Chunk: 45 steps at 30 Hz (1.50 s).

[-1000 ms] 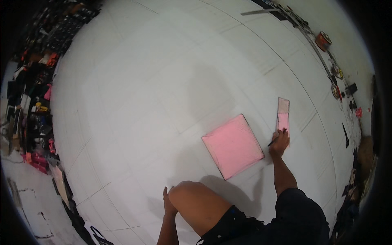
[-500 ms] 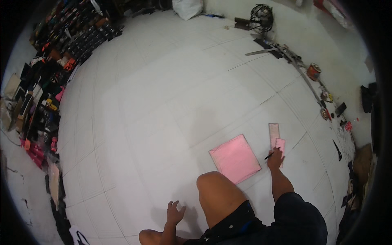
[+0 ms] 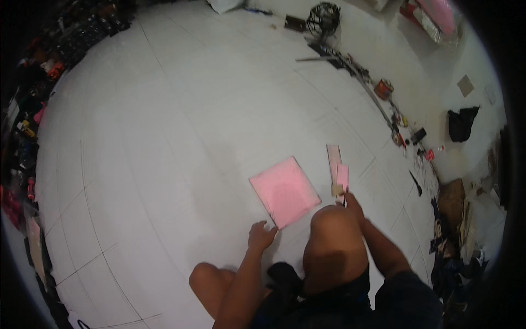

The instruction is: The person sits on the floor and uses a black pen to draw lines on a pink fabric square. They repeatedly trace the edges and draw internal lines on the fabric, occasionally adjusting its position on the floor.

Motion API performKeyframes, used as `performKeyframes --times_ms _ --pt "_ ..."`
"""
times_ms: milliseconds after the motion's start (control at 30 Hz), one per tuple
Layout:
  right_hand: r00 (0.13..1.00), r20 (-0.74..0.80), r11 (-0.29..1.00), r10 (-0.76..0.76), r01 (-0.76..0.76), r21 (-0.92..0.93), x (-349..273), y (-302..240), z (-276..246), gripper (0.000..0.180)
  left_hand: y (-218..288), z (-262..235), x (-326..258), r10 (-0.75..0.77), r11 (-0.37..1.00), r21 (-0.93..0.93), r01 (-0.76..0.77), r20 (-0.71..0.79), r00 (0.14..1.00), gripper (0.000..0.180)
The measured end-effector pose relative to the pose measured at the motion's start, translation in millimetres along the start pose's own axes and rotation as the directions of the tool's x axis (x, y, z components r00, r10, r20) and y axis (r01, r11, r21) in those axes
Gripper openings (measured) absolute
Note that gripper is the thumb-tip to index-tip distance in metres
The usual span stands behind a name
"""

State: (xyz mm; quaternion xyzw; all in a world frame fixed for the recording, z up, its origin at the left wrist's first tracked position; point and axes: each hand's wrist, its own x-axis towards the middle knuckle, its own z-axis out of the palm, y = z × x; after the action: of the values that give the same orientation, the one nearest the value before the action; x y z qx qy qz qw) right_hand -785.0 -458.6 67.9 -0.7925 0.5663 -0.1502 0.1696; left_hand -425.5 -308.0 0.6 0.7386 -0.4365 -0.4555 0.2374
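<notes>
A pink square sheet or stack with dark edge lines lies flat on the white floor. Close to its near corner is my left hand, open with the fingers apart; whether a fingertip touches the corner I cannot tell. To the right of the square, my right hand is closed on a small tan piece. Something dark and thin shows under those fingers. Beside that hand a pink strip lies partly over a longer, paler strip. My raised knee stands between my hands.
White floor tiles spread all around. Piled goods line the left side. Along the right wall lie metal bars, an orange-red can and small tools. A black fan-like object stands far off; cardboard leans at right.
My left hand has come forward to the square's near corner. My right hand, earlier with a black pen, now grips a small tan piece. My knee has shifted right; the view has turned right.
</notes>
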Motion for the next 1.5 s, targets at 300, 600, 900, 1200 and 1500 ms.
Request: performKeyframes --times_ms 300,600,900,1200,1500 --pt "0.896 0.407 0.979 -0.177 0.203 -0.021 96 -24 25 0.037 46 47 4 -0.181 0.977 0.168 0.134 0.305 0.935 0.083" --pt "0.898 0.188 0.913 -0.397 0.363 0.188 107 17 74 0.042 7 35 17 -0.157 0.919 0.367 0.147 -0.004 0.988 0.103" --pt "0.895 0.157 0.908 -0.418 0.415 0.059 126 37 143 0.047 42 70 42 -0.179 0.78 0.576 0.243 -0.167 0.97 0.112" --pt "0.884 0.137 0.895 -0.446 0.438 0.084 129 39 141 0.04 40 76 31 -0.145 0.742 0.638 0.206 -0.148 0.978 0.12" --pt "0.873 0.088 0.875 -0.48 0.468 0.127 130 35 134 0.042 35 81 18 -0.166 0.816 0.495 0.298 -0.294 0.941 0.125"
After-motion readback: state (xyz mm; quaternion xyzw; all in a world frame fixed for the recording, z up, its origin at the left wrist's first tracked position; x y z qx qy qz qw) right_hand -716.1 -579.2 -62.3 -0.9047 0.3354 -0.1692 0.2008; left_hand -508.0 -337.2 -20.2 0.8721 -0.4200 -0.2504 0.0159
